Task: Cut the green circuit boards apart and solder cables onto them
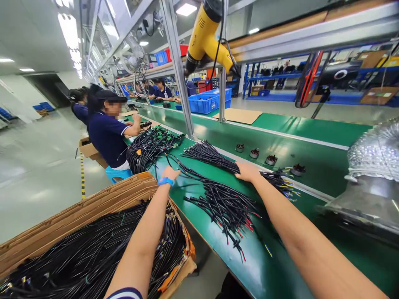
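With hands apart, the right hand [247,171] clasps a gathered bundle [212,155], the left hand [170,173] has an unclear grip, and the loose pile [226,199] and boxed cables [93,238] seemingly remain.

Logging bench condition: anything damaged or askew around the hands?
The brown cardboard box has a ragged right end with orange scraps, perhaps torn. On the green bench, black red-ended cables splay unevenly, unlike the straighter black bundle under the right hand.

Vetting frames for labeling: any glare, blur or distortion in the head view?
Head view: ceiling lights blown out; pale sheen on the green bench; metal hood at right smeared; right arm looks stretched toward the corner, likely wide-angle; left hand and right hand readable.
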`<state>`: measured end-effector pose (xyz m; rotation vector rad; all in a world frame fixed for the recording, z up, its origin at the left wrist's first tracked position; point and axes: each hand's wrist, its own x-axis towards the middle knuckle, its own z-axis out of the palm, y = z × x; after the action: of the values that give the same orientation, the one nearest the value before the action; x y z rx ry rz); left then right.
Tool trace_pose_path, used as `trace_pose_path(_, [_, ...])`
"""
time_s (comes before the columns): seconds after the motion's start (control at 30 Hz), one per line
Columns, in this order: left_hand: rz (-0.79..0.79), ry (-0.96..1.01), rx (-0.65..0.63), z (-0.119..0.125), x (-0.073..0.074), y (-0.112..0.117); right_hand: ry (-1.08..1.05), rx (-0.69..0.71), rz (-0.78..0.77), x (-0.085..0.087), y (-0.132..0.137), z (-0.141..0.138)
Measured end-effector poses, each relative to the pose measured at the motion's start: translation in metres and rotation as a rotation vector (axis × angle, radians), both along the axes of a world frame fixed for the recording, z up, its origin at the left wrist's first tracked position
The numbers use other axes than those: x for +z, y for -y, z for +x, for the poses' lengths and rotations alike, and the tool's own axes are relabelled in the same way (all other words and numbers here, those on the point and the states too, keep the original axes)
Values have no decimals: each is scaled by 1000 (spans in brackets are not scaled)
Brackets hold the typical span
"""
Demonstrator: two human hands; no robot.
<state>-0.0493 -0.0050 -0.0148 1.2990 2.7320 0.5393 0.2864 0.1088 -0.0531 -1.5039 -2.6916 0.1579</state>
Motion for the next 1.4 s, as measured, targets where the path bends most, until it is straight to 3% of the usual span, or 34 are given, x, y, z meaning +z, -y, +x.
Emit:
trace_pose_path(0.13, [-90,-120,16,-11,-18,35,-29,71,33,12,16,-6])
trace_pose_path(0.23, [-165,-213,-285,-10,-15,36,-62,183,-5,26,38,-1])
trace_pose_path(0.33, [-310,-254,-677,0,-15,22,-16,266,-149,29,71,22])
trace_pose_path(0.4, [-396,-265,-793,10,-19,9,34,263,-232,26,95,45])
trace_pose_path(0.57, [-501,-360,-948,26,-28,-28,54,188,-313,18,139,89])
trace_pose_path(0.7, [-487,-463,-1020,29,-23,-59,49,131,-321,12,154,92])
trace_pose_path(0.83, [-436,-528,-1017,36,-13,-76,15,68,-218,1,162,86])
trace_pose_path(0.9, [-337,-572,-991,39,0,-78,-4,47,-155,-3,165,84])
trace_pose_path(0.97, [-216,-614,-953,43,22,-77,-27,29,-100,-7,167,83])
trace_pose_path(1.1, [41,-733,-986,55,88,-66,-96,-28,-37,-7,169,76])
trace_pose_path(1.23, [301,-775,-984,74,148,-46,-191,-130,-40,6,169,79])
trace_pose_path(1.33, [390,-670,-880,86,170,-29,-257,-152,-118,28,168,106])
trace_pose_path(1.4, [390,-608,-837,99,177,-19,-287,-63,-267,45,165,130])
